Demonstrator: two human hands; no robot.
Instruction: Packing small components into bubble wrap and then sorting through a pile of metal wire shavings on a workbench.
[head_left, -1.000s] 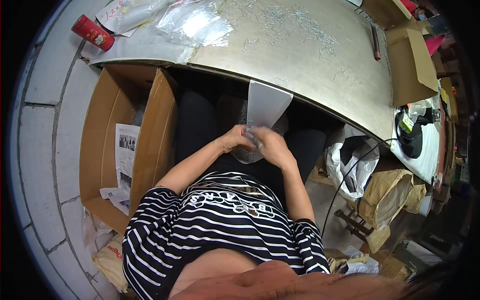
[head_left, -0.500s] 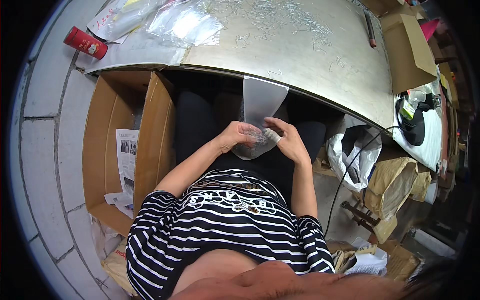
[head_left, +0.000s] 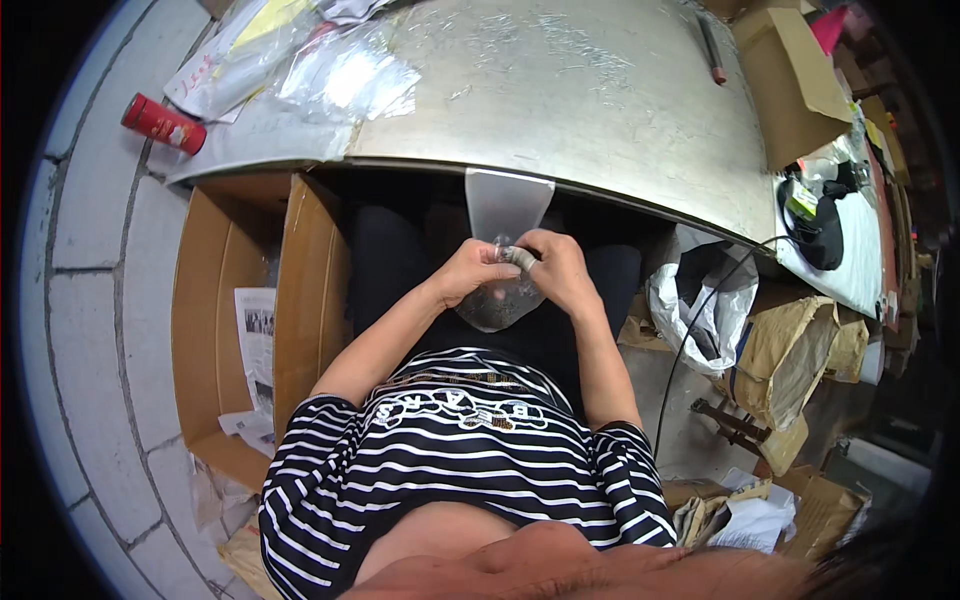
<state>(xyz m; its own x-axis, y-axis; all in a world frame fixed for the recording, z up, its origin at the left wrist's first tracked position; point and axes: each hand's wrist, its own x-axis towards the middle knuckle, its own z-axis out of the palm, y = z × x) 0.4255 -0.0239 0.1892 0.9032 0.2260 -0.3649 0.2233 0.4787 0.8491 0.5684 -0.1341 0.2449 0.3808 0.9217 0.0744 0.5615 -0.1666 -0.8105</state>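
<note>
Over my lap, just below the table edge, hangs a translucent plastic bag [head_left: 507, 205]. Its flat frosted upper part reaches up to the table, and its rounded lower end bulges below my hands with small greyish contents I cannot make out. My left hand [head_left: 466, 272] closes its thumb and fingers on the middle of the bag. Against it, my right hand [head_left: 560, 270] is closed on the same spot, with pale tape wrapped around a finger. The two hands' fingertips meet, hiding part of the bag.
Small metal pins [head_left: 560, 60] lie scattered on the table [head_left: 640, 150]. Clear plastic bags [head_left: 345, 80] and a red can [head_left: 163, 124] are at the far left. A cardboard box [head_left: 312, 290] stands left of my legs. White bag [head_left: 705, 310] and black cable [head_left: 690, 350] hang at right.
My hands have come together on the bag, the right one moving inward and closing beside the left. The view has shifted slightly, with the table sitting lower in it.
</note>
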